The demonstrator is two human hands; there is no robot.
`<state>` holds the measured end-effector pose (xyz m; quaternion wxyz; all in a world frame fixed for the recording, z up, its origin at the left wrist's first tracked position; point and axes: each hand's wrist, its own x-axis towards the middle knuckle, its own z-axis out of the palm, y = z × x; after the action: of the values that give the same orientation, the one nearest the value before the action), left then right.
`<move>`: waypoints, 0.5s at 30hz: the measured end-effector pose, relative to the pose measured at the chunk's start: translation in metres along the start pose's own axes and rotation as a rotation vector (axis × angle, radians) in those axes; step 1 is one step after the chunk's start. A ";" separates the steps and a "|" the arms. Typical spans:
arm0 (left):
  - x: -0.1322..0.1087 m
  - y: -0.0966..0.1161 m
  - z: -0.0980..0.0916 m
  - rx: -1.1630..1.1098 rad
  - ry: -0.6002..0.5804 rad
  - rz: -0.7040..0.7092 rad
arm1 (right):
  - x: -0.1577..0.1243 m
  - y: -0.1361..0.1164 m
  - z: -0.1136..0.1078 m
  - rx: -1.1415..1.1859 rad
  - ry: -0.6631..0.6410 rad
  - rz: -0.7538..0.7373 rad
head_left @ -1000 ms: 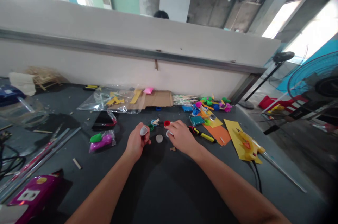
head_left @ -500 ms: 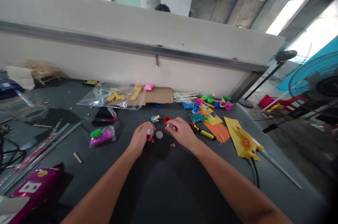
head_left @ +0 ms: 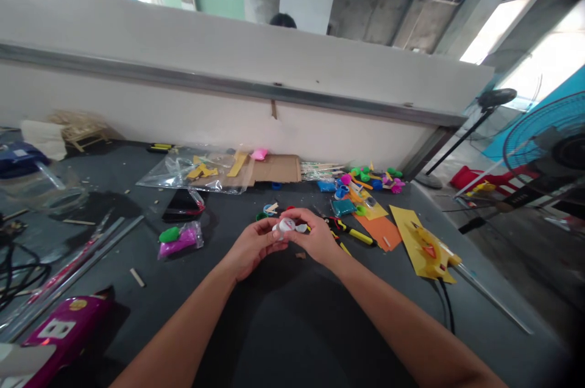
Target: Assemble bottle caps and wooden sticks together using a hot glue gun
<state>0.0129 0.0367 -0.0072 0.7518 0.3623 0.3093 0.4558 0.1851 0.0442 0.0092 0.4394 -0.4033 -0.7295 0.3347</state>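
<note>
My left hand (head_left: 250,247) and my right hand (head_left: 314,239) meet above the dark table (head_left: 292,315), fingers pinched together. Between the fingertips sit small white bottle caps (head_left: 287,226); the left hand grips one and the right hand grips another, and they touch. Just beyond the hands lie a blue cap with a stick (head_left: 270,209), a green cap (head_left: 260,216) and a small wood chip (head_left: 299,255). A yellow-handled cutter (head_left: 354,233) lies right of my right hand.
A pink bag with a green piece (head_left: 179,238) lies to the left. Clear plastic bag (head_left: 196,172) and cardboard (head_left: 276,169) sit by the wall. Orange (head_left: 381,232) and yellow (head_left: 423,242) foam sheets and colourful toys (head_left: 365,184) are right. Metal rods (head_left: 68,272) lie left.
Both hands lifted off the table and came together at the centre, each bringing its white cap. The loose white cap that lay between them is no longer seen on the table.
</note>
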 end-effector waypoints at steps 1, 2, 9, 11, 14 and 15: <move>0.000 -0.001 0.000 -0.001 0.001 -0.003 | 0.000 -0.001 0.000 -0.045 -0.011 -0.032; 0.000 -0.001 -0.001 0.000 0.006 -0.005 | 0.000 -0.002 -0.001 -0.091 -0.022 -0.069; 0.000 -0.001 -0.001 0.000 0.035 0.015 | 0.002 -0.004 -0.004 -0.277 -0.054 -0.231; 0.001 -0.002 -0.001 0.008 0.030 0.008 | 0.001 -0.005 -0.003 -0.259 -0.041 -0.234; 0.001 -0.002 -0.001 0.026 0.020 0.004 | 0.001 -0.006 -0.002 -0.207 -0.059 -0.249; 0.001 -0.002 -0.001 0.027 0.018 0.007 | 0.000 -0.007 -0.002 -0.200 -0.065 -0.250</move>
<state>0.0134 0.0374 -0.0101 0.7424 0.3697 0.3208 0.4575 0.1850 0.0419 0.0157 0.4115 -0.3400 -0.8175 0.2162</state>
